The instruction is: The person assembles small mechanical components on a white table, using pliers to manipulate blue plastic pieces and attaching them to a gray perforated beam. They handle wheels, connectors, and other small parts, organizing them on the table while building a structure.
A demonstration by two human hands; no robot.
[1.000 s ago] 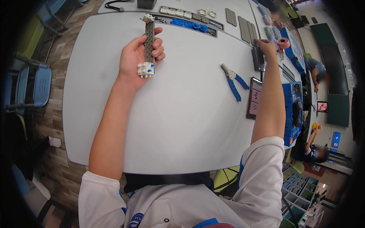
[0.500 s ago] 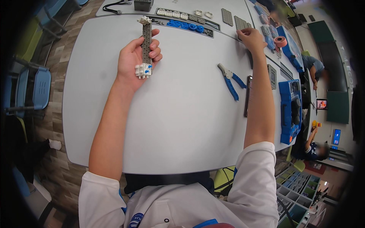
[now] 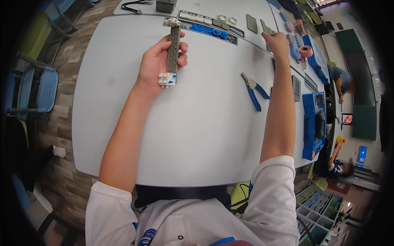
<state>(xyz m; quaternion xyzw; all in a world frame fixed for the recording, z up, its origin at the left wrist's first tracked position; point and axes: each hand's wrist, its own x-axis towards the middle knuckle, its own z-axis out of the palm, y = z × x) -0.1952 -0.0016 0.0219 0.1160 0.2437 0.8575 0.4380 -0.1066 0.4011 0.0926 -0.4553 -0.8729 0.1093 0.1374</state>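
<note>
My left hand is wrapped round a long dark-grey building-block beam, held over the table's far left part. A white connector block with blue pegs sits at the beam's near end. Another white connector block caps its far end. At the far right my right hand is closed, its thumb and fingers pinching the near end of a grey studded plate, which looks tilted. Part of that plate is behind the fingers. A second grey plate lies flat just to its left.
Blue-handled pliers lie left of my right forearm. Blue wheels and pegs and white blocks line the far side. A blue case and a pink tape roll stand at the right. A person's hand reaches in beyond.
The view has shifted, so the table things sit further right. The grey plate at my right fingertips has turned from lying flat to tilted. My left hand still holds the beam.
</note>
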